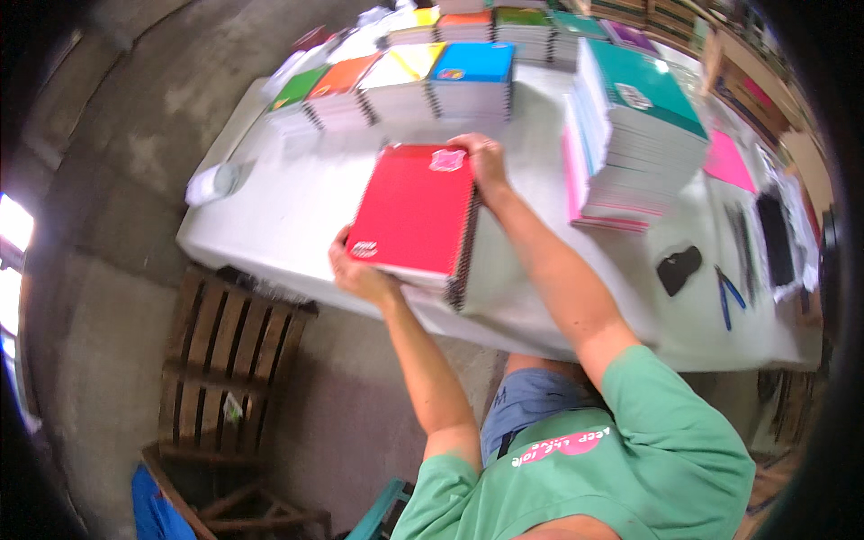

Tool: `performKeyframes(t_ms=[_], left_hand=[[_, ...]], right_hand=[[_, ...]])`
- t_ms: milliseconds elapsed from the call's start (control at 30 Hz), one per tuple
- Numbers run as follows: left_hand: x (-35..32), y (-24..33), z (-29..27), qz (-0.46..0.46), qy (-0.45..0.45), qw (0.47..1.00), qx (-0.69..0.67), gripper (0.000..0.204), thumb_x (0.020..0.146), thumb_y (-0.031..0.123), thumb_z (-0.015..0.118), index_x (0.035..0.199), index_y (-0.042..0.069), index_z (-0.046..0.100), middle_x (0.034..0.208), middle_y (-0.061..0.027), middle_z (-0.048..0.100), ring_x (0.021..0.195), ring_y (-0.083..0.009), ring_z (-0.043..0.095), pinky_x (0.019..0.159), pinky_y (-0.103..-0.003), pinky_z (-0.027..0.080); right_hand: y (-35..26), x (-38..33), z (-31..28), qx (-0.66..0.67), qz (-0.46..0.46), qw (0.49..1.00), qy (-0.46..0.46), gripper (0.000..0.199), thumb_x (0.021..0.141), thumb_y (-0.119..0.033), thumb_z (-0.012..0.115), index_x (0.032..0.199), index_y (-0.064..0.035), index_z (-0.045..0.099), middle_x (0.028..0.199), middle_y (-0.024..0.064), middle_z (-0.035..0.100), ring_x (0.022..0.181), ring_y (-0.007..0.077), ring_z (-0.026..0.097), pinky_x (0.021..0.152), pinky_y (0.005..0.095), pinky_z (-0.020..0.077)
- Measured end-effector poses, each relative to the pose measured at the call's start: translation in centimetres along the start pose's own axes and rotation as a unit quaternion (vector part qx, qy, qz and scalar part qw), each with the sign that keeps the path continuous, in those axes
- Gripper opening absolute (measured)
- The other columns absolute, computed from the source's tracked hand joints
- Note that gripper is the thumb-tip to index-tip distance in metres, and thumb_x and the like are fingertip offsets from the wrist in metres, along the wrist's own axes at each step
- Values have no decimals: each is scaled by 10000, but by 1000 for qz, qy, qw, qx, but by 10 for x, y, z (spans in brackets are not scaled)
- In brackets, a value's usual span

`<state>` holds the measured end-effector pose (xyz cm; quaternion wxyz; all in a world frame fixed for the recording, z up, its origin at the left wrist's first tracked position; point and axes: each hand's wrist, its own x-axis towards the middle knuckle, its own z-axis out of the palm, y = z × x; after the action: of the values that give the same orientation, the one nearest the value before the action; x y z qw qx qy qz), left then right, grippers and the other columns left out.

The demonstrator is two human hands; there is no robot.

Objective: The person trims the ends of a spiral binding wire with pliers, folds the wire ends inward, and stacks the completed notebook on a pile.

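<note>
A stack of red-covered spiral notebooks (414,211) lies at the front of the white-covered table, its black coil edge turned to the right. My left hand (358,273) grips the stack at its near left corner, thumb by the cover's edge. At the far right corner my right hand (484,162) is closed around the stack, fingers over the top cover. The undersides of both hands are hidden, and I cannot tell whether the stack is lifted or resting on the table.
Stacks of notebooks with blue (472,63), orange (342,76) and green (301,87) covers line the back. A tall teal-topped stack (643,85) stands right. Blue-handled pliers (729,297), a black piece (679,269) and a clear cup (212,184) lie about. A wooden pallet (229,333) stands below left.
</note>
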<state>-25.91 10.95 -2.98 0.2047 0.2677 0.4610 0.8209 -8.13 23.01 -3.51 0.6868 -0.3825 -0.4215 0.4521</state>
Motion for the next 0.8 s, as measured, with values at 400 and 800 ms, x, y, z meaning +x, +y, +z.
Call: performKeyframes(t_ms=[400, 800], left_hand=[[-98, 107, 40, 358, -40, 932, -42, 395, 961, 298, 349, 1050, -39, 535, 1063, -165, 535, 1069, -265, 533, 898, -349, 456], [-152, 35, 236, 290, -435, 842, 135, 587, 942, 483, 410, 1236, -9, 538, 1302, -224, 492, 1214, -390, 458, 1011, -425, 356]], right_hand=[[-262, -70, -122, -425, -500, 751, 76, 247, 773, -146, 661, 1005, -68, 623, 851, 64, 649, 851, 182, 613, 744, 309, 479], [-275, 21, -253, -464, 156, 872, 23, 668, 681, -675, 654, 953, -66, 621, 730, 32, 449, 691, 136, 488, 500, 300, 365]])
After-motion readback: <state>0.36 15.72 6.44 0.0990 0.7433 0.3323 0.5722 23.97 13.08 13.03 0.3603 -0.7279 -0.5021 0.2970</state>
